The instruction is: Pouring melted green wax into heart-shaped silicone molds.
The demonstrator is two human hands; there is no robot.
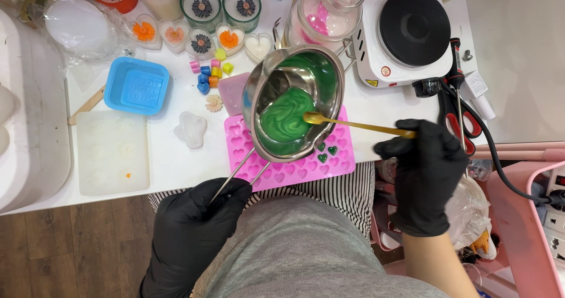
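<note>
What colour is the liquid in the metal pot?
Green, with lighter swirls, in the metal pot; head view shows it best.

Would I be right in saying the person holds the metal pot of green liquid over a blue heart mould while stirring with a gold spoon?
Not quite: the heart mould under the metal pot is pink, not blue, as the head view shows. The rest holds: the left hand holds the pot's handle and the right hand has the gold spoon in the green liquid.
</note>
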